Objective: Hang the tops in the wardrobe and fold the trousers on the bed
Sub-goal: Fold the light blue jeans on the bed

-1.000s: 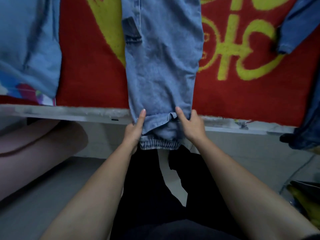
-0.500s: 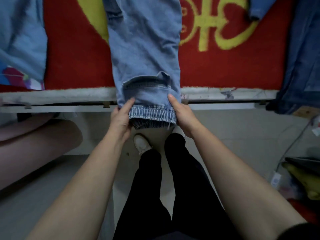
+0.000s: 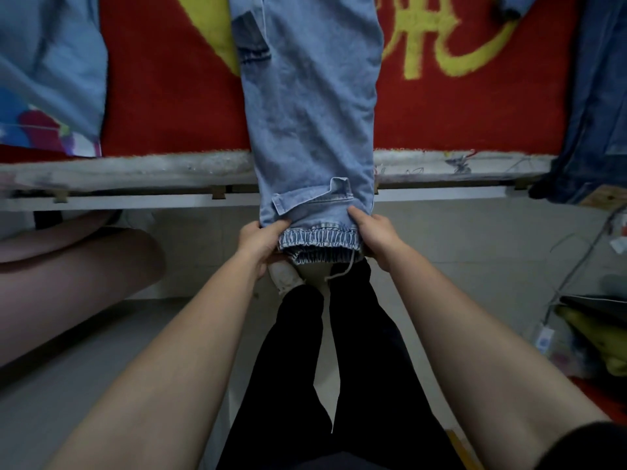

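**Trousers (image 3: 312, 106) being held at the bed's (image 3: 169, 96) near edge**

They are lying with the long axis running straight away from the person, elastic cuffs (image 3: 317, 237) overhanging that edge. The left hand (image 3: 259, 240) and right hand (image 3: 376, 235) are each gripping one side of the cuffs.

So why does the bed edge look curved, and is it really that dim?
Head view: the wide-angle lens bows the bed edge; light is dim and flat, no glare; the jeans, left hand and right hand look fairly sharp, the corners softer.
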Action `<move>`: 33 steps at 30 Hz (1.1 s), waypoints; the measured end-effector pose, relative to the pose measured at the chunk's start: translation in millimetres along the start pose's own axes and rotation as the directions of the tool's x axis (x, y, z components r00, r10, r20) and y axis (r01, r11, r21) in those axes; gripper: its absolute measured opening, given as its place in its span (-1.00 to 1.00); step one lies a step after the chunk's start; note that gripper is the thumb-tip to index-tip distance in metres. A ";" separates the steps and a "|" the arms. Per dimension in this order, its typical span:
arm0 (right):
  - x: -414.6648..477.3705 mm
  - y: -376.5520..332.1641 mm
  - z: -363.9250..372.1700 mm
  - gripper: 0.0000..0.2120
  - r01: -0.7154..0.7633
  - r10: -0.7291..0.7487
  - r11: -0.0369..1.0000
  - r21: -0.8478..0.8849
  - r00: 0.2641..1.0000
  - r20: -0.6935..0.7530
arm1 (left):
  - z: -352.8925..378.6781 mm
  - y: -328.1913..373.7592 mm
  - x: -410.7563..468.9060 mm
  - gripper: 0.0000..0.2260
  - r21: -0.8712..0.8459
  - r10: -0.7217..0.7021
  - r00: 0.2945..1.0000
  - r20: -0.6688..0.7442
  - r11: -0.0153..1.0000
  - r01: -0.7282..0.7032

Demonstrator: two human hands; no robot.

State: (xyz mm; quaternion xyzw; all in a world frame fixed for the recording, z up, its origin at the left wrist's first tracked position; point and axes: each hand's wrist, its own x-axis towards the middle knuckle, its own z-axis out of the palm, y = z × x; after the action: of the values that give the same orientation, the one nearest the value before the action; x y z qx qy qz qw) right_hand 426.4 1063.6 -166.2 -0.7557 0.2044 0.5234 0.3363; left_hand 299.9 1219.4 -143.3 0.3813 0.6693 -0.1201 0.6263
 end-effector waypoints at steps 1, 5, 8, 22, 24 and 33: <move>-4.7 -5.4 -2.2 -0.46 0.001 -0.001 1.000 -0.020 1.000 0.014 | -2.8 5.4 -2.4 -0.82 0.005 -0.014 1.000 0.026 1.000 0.014; -17.0 -33.6 -15.5 -0.60 0.055 -0.055 0.998 0.000 0.994 0.091 | -9.9 35.3 -4.6 -0.84 -0.015 -0.025 0.996 0.081 1.000 0.027; -17.8 -83.7 -24.4 -0.68 0.130 -0.142 0.989 0.076 0.971 0.194 | -5.7 81.5 4.4 -0.83 -0.112 0.051 0.995 0.084 0.993 -0.041; 40.8 -177.5 -16.1 -0.49 0.451 -0.640 0.703 -0.550 0.738 -0.214 | 15.6 164.7 58.2 -0.52 0.489 0.583 0.808 -0.084 0.731 -0.476; 45.7 -172.6 -13.8 -0.48 0.438 -0.620 0.689 -0.577 0.769 -0.156 | 18.4 161.6 61.6 -0.51 0.557 0.624 0.770 -0.133 0.690 -0.463; 52.3 -208.0 -14.1 -0.61 0.593 -0.803 0.564 -0.574 0.557 -0.214 | 37.0 194.2 64.7 -0.65 0.607 0.871 0.452 -0.193 0.468 -0.643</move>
State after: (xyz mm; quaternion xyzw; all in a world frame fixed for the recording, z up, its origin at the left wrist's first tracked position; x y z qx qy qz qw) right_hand 592.3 1199.2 -150.3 -0.9259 -0.1740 0.1790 0.2837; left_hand 460.7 1351.2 -148.9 0.7956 0.5004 0.1305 0.3154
